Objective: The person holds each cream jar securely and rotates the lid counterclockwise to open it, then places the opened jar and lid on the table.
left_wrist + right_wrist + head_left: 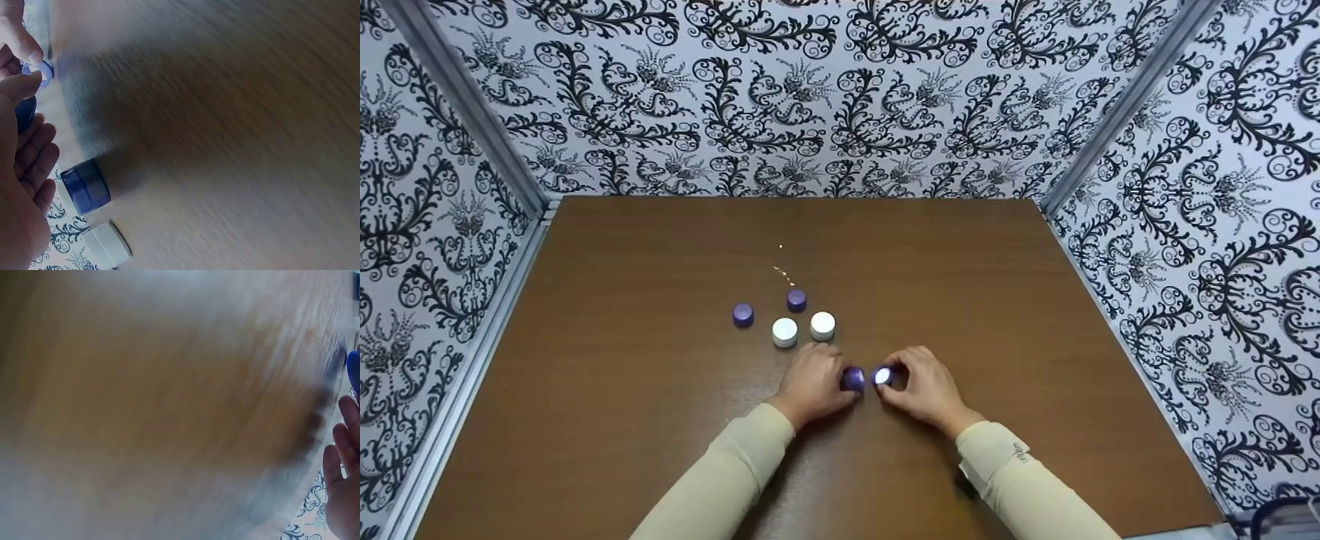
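In the head view, my left hand (812,382) grips a small purple jar (853,379) between thumb and fingers. Close to its right, my right hand (922,386) pinches a purple cap (883,376) with a bright white middle. A narrow gap separates the two pieces, which face each other low over the table. From the left wrist, the jar shows as a dark blue round shape (25,114) partly hidden by the thumb, and the cap (45,73) as a purple ring. Only a blue edge (354,371) appears beside the right fingers in the right wrist view.
Two white-topped round jars (784,332) stand just beyond my left hand. Behind and left of them are two small purple jars (742,315). Small pale specks (784,274) mark the brown wooden table (960,285). Patterned walls (810,97) with metal posts enclose it.
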Motion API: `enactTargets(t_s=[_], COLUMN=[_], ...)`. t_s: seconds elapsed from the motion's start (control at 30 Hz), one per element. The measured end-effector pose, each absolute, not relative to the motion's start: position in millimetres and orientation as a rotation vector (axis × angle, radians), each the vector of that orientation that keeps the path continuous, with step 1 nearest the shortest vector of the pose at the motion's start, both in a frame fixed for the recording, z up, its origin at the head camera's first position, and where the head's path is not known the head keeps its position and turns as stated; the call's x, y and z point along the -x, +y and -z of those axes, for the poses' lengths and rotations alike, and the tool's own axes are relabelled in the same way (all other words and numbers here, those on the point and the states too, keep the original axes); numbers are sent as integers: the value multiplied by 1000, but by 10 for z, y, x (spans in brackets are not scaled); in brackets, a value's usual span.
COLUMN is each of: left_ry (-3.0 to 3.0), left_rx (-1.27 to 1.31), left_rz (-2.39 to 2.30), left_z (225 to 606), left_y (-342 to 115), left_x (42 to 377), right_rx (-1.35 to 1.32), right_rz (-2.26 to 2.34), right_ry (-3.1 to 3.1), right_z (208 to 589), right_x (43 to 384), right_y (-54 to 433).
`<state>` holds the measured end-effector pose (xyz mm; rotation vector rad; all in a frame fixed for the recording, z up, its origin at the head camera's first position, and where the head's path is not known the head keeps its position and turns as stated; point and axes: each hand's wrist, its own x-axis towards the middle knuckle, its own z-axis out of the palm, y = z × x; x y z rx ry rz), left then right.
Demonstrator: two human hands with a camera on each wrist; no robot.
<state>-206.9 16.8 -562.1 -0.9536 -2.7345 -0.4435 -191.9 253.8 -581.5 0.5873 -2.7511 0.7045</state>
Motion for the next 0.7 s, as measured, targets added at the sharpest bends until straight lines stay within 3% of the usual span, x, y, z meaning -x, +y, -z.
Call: enactTargets(t_s=[0.7], left_ry=[-2702], left_rx=[982], left_rz=[465], left_z=[5626], left_y=[216], left_x=[2027], right_rx=[-641], right_rz=[-629], right_ry=[-2737], right_z=[5836], right_x=[1912], right_y=[2601])
